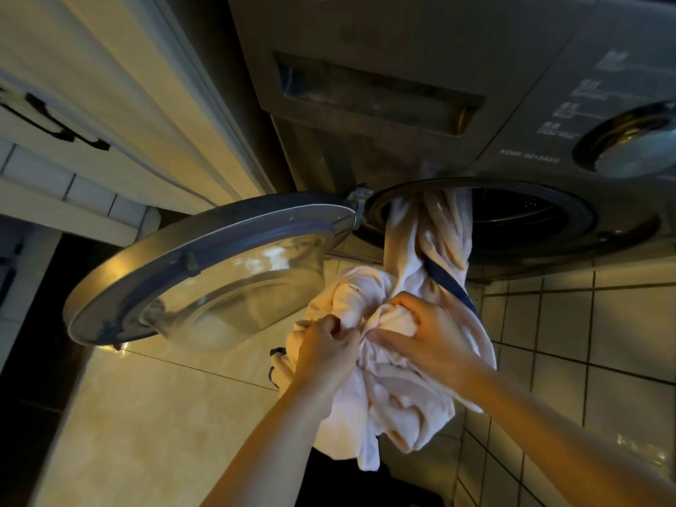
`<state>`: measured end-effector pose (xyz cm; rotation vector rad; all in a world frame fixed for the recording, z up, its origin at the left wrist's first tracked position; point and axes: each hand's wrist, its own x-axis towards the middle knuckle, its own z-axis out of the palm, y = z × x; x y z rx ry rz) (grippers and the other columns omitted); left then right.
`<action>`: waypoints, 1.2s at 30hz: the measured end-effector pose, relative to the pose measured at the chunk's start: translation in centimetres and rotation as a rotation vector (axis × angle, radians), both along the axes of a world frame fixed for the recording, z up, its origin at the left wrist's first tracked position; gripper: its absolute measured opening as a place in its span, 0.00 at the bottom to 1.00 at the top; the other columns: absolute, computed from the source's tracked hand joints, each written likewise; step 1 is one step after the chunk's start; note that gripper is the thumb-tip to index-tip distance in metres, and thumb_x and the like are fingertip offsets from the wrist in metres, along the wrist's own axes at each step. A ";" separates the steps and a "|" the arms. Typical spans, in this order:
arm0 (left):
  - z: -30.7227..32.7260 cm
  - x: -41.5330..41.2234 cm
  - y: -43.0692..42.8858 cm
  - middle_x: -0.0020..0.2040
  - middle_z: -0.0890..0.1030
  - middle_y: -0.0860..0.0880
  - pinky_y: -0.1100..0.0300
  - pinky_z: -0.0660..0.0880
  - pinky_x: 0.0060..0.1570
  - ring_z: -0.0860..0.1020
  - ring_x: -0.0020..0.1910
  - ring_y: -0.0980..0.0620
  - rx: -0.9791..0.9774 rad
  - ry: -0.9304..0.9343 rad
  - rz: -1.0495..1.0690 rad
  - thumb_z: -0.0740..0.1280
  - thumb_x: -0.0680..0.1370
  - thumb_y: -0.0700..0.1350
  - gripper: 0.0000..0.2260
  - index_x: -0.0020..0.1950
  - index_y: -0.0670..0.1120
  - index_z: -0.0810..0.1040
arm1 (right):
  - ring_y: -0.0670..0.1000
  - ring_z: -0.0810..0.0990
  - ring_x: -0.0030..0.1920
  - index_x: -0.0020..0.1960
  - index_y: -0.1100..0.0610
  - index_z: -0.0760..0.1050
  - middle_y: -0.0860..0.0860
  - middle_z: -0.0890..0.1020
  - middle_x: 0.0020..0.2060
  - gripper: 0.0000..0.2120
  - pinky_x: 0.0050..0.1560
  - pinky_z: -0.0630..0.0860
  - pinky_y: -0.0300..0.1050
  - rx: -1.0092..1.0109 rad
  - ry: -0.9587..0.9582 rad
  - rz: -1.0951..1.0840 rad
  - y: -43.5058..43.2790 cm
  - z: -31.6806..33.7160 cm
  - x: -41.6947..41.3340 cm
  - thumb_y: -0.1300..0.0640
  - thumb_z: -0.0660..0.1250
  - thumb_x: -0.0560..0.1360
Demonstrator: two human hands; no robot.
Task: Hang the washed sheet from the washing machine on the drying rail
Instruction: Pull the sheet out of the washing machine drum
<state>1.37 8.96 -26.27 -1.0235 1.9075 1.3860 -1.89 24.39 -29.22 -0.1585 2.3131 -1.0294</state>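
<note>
Floor tiles [164,415] below; left hand [325,347], right hand [433,336] clutch sheet [402,393] trailing over drum rim [585,214].

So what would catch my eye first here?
The pale sheet, twisted like a rope, runs out of the dark drum at centre right and down into a bundle. The left hand and the right hand both grip that bundle in the middle. The round glass door hangs wide open on the left.
</note>
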 end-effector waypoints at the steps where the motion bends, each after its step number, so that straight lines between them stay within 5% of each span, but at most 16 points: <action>1: 0.2 -0.2 0.1 0.37 0.73 0.49 0.61 0.67 0.30 0.74 0.35 0.51 0.065 -0.033 0.033 0.66 0.75 0.45 0.04 0.45 0.45 0.73 | 0.38 0.78 0.44 0.52 0.45 0.74 0.42 0.81 0.42 0.18 0.43 0.75 0.35 -0.025 -0.016 -0.033 -0.1 -0.2 0.1 0.39 0.72 0.67; 4: 0.2 -0.1 0.0 0.55 0.67 0.45 0.59 0.67 0.37 0.70 0.48 0.50 0.133 -0.058 -0.078 0.72 0.66 0.47 0.18 0.49 0.46 0.68 | 0.40 0.78 0.43 0.52 0.47 0.74 0.43 0.80 0.41 0.19 0.43 0.76 0.38 -0.055 -0.016 -0.071 -0.5 -0.3 0.0 0.39 0.72 0.67; 8: -0.2 0.1 -0.1 0.69 0.56 0.53 0.52 0.68 0.64 0.55 0.71 0.48 -0.005 0.040 -0.403 0.79 0.54 0.58 0.43 0.63 0.52 0.62 | 0.37 0.77 0.43 0.50 0.50 0.75 0.43 0.80 0.39 0.17 0.42 0.73 0.30 -0.079 0.024 -0.171 -1.2 0.8 -0.4 0.42 0.73 0.67; 11: -0.3 0.2 0.4 0.72 0.52 0.52 0.57 0.67 0.63 0.54 0.73 0.50 -0.174 0.152 -0.567 0.78 0.52 0.64 0.52 0.67 0.53 0.55 | 0.34 0.76 0.43 0.50 0.50 0.75 0.43 0.79 0.40 0.16 0.40 0.70 0.25 -0.067 0.017 -0.234 -1.7 1.7 -0.4 0.43 0.73 0.68; 16: -0.8 0.5 0.8 0.63 0.71 0.54 0.56 0.76 0.46 0.75 0.57 0.50 -0.436 0.296 -0.510 0.75 0.59 0.63 0.36 0.62 0.54 0.64 | 0.33 0.77 0.39 0.47 0.54 0.75 0.43 0.79 0.36 0.12 0.36 0.70 0.26 -0.180 -0.040 -0.299 -2.3 2.8 -0.2 0.50 0.74 0.70; 22: 0.0 1.0 -0.2 0.50 0.78 0.57 0.59 0.66 0.35 0.77 0.49 0.51 -0.608 0.398 -0.486 0.64 0.73 0.58 0.12 0.50 0.53 0.73 | 0.22 0.69 0.46 0.59 0.51 0.70 0.36 0.74 0.44 0.22 0.43 0.65 0.19 -0.190 -0.078 -0.076 -1.9 4.0 -1.1 0.49 0.74 0.69; 26: 0.3 1.5 -1.0 0.49 0.78 0.57 0.60 0.66 0.32 0.77 0.48 0.51 -0.629 0.410 -0.507 0.66 0.71 0.54 0.09 0.49 0.54 0.73 | 0.35 0.71 0.60 0.66 0.44 0.66 0.37 0.73 0.59 0.32 0.57 0.72 0.34 -0.252 -0.154 0.105 0.1 2.9 -2.8 0.35 0.70 0.66; 29: 0.6 2.3 -1.8 0.49 0.78 0.58 0.61 0.63 0.28 0.77 0.46 0.52 -0.638 0.400 -0.511 0.67 0.70 0.53 0.09 0.48 0.55 0.73 | 0.40 0.72 0.61 0.66 0.45 0.67 0.41 0.73 0.60 0.24 0.60 0.74 0.41 -0.228 -0.141 0.094 2.7 1.5 -4.7 0.41 0.65 0.72; 31: 0.8 2.7 -2.2 0.50 0.78 0.58 0.60 0.65 0.29 0.77 0.47 0.52 -0.639 0.392 -0.505 0.67 0.70 0.53 0.09 0.49 0.55 0.73 | 0.48 0.70 0.65 0.68 0.45 0.65 0.48 0.72 0.63 0.21 0.63 0.73 0.54 -0.025 0.048 0.147 4.7 -0.3 -6.4 0.53 0.64 0.77; 33: 1.0 3.0 -2.5 0.52 0.78 0.59 0.60 0.66 0.32 0.77 0.49 0.52 -0.649 0.374 -0.510 0.67 0.70 0.52 0.10 0.50 0.55 0.73 | 0.53 0.56 0.73 0.73 0.44 0.57 0.50 0.62 0.72 0.31 0.69 0.62 0.62 0.278 0.173 0.386 5.9 -1.7 -8.0 0.60 0.65 0.75; 36: 1.1 3.4 -2.9 0.49 0.78 0.59 0.60 0.65 0.31 0.77 0.48 0.51 -0.652 0.365 -0.515 0.67 0.70 0.52 0.09 0.48 0.55 0.73 | 0.54 0.40 0.76 0.74 0.39 0.38 0.45 0.42 0.76 0.47 0.73 0.50 0.63 0.580 0.224 0.841 6.2 -3.0 -9.4 0.56 0.70 0.72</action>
